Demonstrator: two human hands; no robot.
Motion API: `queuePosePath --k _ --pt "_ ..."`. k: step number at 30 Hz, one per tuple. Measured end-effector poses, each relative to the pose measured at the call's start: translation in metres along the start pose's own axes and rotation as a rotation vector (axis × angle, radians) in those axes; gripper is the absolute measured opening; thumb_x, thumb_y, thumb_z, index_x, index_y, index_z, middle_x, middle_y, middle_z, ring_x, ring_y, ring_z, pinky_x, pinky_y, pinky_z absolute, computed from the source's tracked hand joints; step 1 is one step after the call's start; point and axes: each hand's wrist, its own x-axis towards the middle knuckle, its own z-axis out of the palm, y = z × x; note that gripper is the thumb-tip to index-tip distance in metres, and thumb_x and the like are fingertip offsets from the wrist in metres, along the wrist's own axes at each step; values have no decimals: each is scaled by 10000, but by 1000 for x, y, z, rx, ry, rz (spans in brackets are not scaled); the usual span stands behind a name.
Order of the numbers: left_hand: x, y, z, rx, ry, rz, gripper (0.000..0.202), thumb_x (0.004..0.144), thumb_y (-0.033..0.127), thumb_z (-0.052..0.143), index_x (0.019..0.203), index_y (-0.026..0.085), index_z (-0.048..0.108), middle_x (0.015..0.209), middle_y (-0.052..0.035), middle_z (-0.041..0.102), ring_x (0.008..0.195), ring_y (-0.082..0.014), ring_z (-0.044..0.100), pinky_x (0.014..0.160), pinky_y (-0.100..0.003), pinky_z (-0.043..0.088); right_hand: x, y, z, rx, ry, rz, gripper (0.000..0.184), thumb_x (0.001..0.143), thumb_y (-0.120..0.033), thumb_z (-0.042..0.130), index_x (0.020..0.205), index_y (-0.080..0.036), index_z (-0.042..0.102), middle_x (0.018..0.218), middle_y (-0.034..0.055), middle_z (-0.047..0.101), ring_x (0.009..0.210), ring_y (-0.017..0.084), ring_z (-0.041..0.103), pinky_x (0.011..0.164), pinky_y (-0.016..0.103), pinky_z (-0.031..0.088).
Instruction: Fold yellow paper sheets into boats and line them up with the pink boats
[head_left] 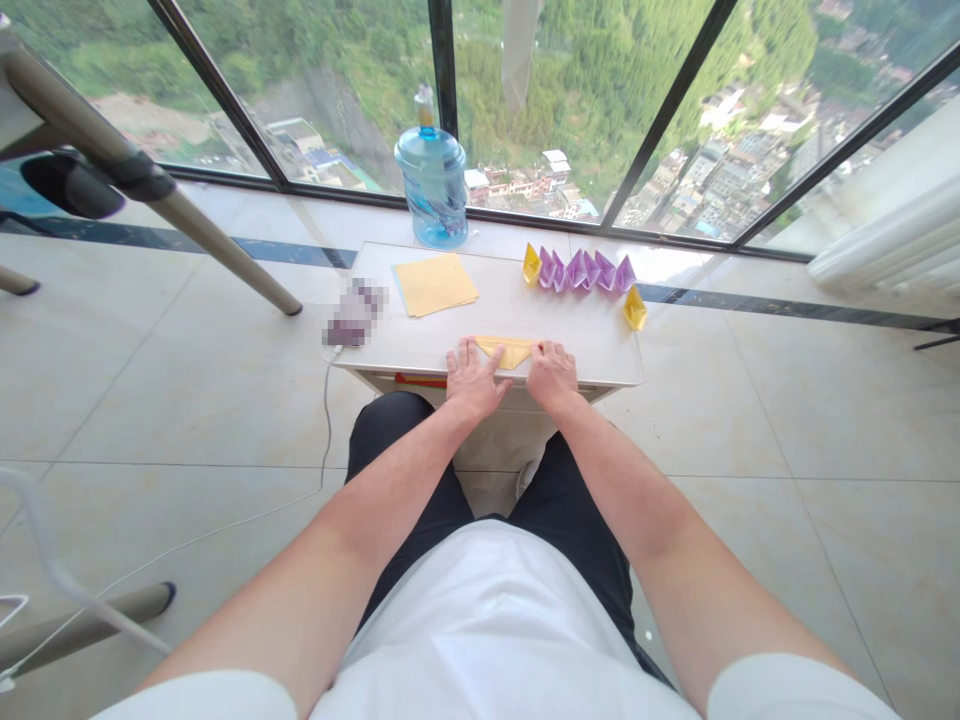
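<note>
A folded piece of yellow paper lies at the near edge of the small white table, its long straight side away from me and its point toward me. My left hand rests over its left end, fingers spread, with the thumb pressing on the paper. At the right end my right hand is closed, fingertips pinching the paper's corner. Behind my hands lies a stack of flat yellow sheets. A row of purple folded paper shapes stands at the back right, with a yellow folded shape at its near end.
A blue water bottle stands behind the table by the window. On the table's left, a blurred-out phone-like object has a white cable running to the floor. Metal furniture legs stand at left. A shelf opening sits under the tabletop.
</note>
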Motion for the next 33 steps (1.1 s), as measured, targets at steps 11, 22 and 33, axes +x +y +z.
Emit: queuePosePath --k 11,22,33 --pt "0 -1 -5 -44 25 -24 835 879 550 448 1560 103 265 1638 -183 230 1523 -336 147 1204 -618 45 -5 -24 -14 -18 27 -80 704 860 -282 553 1492 -44 351 1500 241 411 1378 345 317 1118 462 237" --pt "-29 -19 -8 -626 454 -232 461 783 119 473 1235 160 552 1195 -127 640 1084 -220 621 1015 -387 488 -23 -33 -20 159 0 -164 346 954 -207 412 1176 -170 675 1160 156 654 1141 280 514 994 380 395" --pt "-3 -5 -36 -479 475 -30 358 934 288 486 1260 202 606 1332 -96 615 1291 -238 501 1106 -411 393 14 -36 -13 1020 -14 519 320 843 -279 549 1129 -141 593 990 75 720 812 169 672 685 257 525"
